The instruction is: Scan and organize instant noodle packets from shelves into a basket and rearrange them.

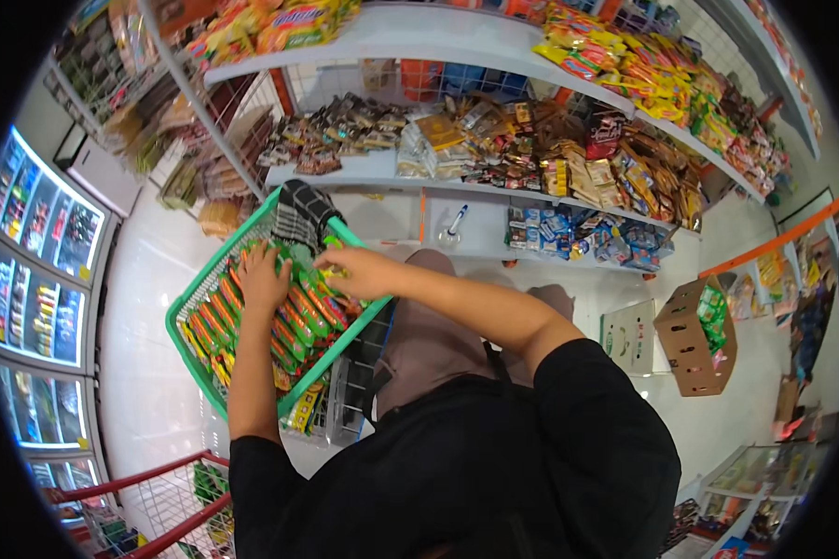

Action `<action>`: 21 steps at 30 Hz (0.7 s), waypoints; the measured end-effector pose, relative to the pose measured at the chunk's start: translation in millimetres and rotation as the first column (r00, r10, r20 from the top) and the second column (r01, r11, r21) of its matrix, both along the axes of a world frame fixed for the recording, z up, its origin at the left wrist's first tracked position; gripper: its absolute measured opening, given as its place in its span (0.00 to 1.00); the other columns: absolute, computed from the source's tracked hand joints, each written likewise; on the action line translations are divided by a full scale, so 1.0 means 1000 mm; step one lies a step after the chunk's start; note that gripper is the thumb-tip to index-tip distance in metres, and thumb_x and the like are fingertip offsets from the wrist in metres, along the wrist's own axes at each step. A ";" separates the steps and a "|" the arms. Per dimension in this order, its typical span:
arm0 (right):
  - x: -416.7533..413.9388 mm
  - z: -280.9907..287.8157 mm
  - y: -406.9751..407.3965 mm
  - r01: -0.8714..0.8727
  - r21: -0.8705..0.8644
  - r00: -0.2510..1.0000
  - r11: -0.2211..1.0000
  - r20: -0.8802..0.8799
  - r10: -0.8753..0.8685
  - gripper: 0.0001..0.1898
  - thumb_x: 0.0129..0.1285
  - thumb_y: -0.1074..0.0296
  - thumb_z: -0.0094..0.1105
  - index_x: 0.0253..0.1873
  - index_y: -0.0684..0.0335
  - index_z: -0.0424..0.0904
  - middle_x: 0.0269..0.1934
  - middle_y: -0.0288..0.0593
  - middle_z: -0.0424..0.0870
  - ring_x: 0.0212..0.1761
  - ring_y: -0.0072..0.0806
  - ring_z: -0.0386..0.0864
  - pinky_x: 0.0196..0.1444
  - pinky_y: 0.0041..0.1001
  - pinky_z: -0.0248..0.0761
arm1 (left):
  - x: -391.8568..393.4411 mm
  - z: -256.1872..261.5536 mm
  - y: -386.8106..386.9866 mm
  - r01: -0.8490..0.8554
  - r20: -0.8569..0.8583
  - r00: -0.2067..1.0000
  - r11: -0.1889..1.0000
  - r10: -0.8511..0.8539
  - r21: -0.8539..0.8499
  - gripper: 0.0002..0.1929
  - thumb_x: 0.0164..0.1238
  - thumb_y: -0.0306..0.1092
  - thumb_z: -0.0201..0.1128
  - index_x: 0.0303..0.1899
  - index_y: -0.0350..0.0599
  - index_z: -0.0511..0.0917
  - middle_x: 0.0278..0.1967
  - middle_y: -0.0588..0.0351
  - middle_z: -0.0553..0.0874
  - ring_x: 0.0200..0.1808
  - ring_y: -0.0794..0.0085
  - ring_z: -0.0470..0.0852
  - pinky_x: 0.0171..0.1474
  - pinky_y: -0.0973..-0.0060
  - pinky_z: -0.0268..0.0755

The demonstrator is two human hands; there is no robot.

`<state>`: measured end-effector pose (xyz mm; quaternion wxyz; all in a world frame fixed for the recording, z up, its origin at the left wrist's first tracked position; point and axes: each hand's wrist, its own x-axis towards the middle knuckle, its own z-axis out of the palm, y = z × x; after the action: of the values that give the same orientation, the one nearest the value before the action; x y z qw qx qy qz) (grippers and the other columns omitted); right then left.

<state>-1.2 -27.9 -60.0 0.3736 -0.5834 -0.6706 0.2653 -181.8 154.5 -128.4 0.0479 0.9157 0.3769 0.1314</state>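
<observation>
A green plastic basket [190, 377] stands at my front left, tilted in the view. Rows of green-and-orange snack packets [300, 314] stand packed inside it. My left hand [260, 276] lies on the packets near the basket's far side, fingers spread. Toward the basket's right corner, my right hand [346, 272] has its fingers curled at some green and yellow packets; whether it grips one is hidden. A black-and-white checked cloth [304, 213] hangs over the far corner of the basket, just beyond both hands.
Shelves ahead hold sachets [517, 140] and yellow packets [643, 70]. A blue-and-white brush [453, 225] lies on the bottom shelf. Lit refrigerators [45, 293] line the left. A red-framed wire cart [175, 489] stands at lower left, a cardboard box [682, 342] at right.
</observation>
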 end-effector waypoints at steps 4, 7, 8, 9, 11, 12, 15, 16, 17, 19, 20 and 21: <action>0.030 0.000 -0.063 0.063 -0.010 0.981 0.998 -0.182 -0.064 0.19 0.64 0.66 0.61 0.58 0.66 0.75 0.47 0.54 0.84 0.50 0.45 0.83 0.53 0.37 0.75 | 0.026 0.049 -0.057 0.165 0.164 0.972 0.986 -0.167 0.021 0.23 0.65 0.44 0.65 0.58 0.46 0.76 0.66 0.48 0.74 0.69 0.54 0.69 0.71 0.51 0.53; 0.038 0.007 -0.113 0.106 -0.050 0.962 0.993 -0.248 -0.115 0.17 0.65 0.69 0.59 0.58 0.66 0.75 0.45 0.51 0.84 0.48 0.39 0.83 0.52 0.34 0.75 | 0.027 0.074 -0.114 0.310 0.232 0.923 0.950 -0.307 0.023 0.22 0.63 0.41 0.67 0.57 0.44 0.77 0.60 0.46 0.79 0.65 0.52 0.74 0.68 0.55 0.60; 0.043 -0.005 -0.126 0.122 -0.064 0.924 0.990 -0.356 -0.137 0.17 0.66 0.69 0.59 0.58 0.66 0.75 0.45 0.50 0.85 0.48 0.37 0.83 0.51 0.33 0.75 | 0.033 0.082 -0.137 0.350 0.248 0.909 0.937 -0.336 -0.014 0.22 0.62 0.39 0.67 0.56 0.43 0.77 0.58 0.45 0.81 0.62 0.52 0.76 0.66 0.58 0.63; 0.050 -0.022 -0.139 0.138 -0.081 0.875 0.987 -0.457 -0.160 0.16 0.67 0.70 0.59 0.58 0.66 0.76 0.45 0.49 0.85 0.47 0.34 0.83 0.51 0.31 0.75 | 0.042 0.091 -0.161 0.394 0.267 0.891 0.918 -0.368 -0.050 0.22 0.61 0.38 0.68 0.56 0.41 0.77 0.55 0.44 0.82 0.60 0.52 0.79 0.64 0.62 0.67; 0.063 -0.041 -0.162 0.174 -0.053 0.864 0.983 -0.471 -0.178 0.16 0.68 0.69 0.59 0.58 0.65 0.76 0.44 0.48 0.85 0.47 0.33 0.82 0.51 0.31 0.75 | 0.054 0.124 -0.208 0.289 0.173 0.957 0.820 -0.233 -0.494 0.21 0.63 0.37 0.68 0.55 0.41 0.78 0.53 0.44 0.83 0.57 0.55 0.81 0.61 0.64 0.70; 0.066 -0.051 -0.169 0.178 -0.065 0.857 0.982 -0.480 -0.187 0.16 0.68 0.69 0.59 0.58 0.66 0.76 0.45 0.48 0.84 0.48 0.33 0.82 0.52 0.31 0.75 | 0.052 0.115 -0.220 0.387 0.241 0.919 0.831 -0.312 -0.400 0.20 0.64 0.37 0.68 0.55 0.41 0.78 0.52 0.44 0.83 0.56 0.56 0.82 0.60 0.65 0.71; 0.070 -0.064 -0.192 0.214 -0.117 0.797 0.970 -0.553 -0.243 0.15 0.68 0.68 0.60 0.57 0.66 0.76 0.45 0.48 0.85 0.48 0.32 0.82 0.52 0.31 0.75 | 0.050 0.090 -0.246 0.428 0.315 0.894 0.816 -0.319 -0.388 0.20 0.66 0.39 0.67 0.55 0.39 0.79 0.50 0.44 0.84 0.54 0.56 0.83 0.58 0.65 0.73; 0.071 -0.063 -0.200 0.217 -0.151 0.789 0.964 -0.554 -0.265 0.15 0.68 0.69 0.60 0.57 0.66 0.77 0.46 0.47 0.85 0.49 0.31 0.82 0.53 0.30 0.75 | 0.053 0.092 -0.255 0.407 0.311 0.904 0.815 -0.293 -0.412 0.20 0.66 0.40 0.67 0.54 0.38 0.79 0.49 0.44 0.85 0.53 0.57 0.84 0.57 0.66 0.73; 0.075 -0.062 -0.210 0.229 -0.153 0.793 0.961 -0.544 -0.275 0.15 0.68 0.70 0.60 0.57 0.66 0.77 0.46 0.47 0.85 0.49 0.30 0.82 0.53 0.29 0.75 | 0.056 0.093 -0.261 0.381 0.306 0.915 0.815 -0.264 -0.437 0.20 0.65 0.40 0.67 0.54 0.37 0.79 0.48 0.44 0.85 0.52 0.58 0.84 0.56 0.66 0.74; 0.079 -0.062 -0.222 0.221 -0.175 0.771 0.959 -0.571 -0.282 0.15 0.68 0.71 0.60 0.57 0.66 0.76 0.48 0.46 0.84 0.49 0.29 0.81 0.53 0.28 0.74 | 0.060 0.085 -0.261 0.326 0.304 0.932 0.823 -0.197 -0.465 0.20 0.66 0.40 0.67 0.53 0.36 0.79 0.45 0.44 0.86 0.49 0.59 0.85 0.54 0.67 0.75; 0.079 -0.060 -0.226 0.214 -0.189 0.764 0.958 -0.578 -0.285 0.14 0.69 0.72 0.58 0.58 0.66 0.76 0.49 0.45 0.84 0.50 0.27 0.81 0.53 0.26 0.73 | 0.059 0.077 -0.256 0.292 0.274 0.945 0.834 -0.178 -0.468 0.19 0.66 0.40 0.67 0.52 0.36 0.80 0.44 0.45 0.86 0.47 0.60 0.86 0.52 0.67 0.76; 0.078 -0.059 -0.229 0.210 -0.203 0.759 0.956 -0.582 -0.290 0.15 0.69 0.73 0.57 0.59 0.65 0.76 0.50 0.45 0.85 0.51 0.26 0.81 0.53 0.25 0.72 | 0.056 0.070 -0.251 0.262 0.247 0.956 0.843 -0.159 -0.470 0.19 0.66 0.40 0.66 0.51 0.35 0.80 0.42 0.45 0.87 0.45 0.61 0.86 0.51 0.67 0.76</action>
<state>76.8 -256.9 -119.0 0.5630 -0.5741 -0.4133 0.4273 -126.0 -96.0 -58.3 0.3336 0.8904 0.2879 0.1140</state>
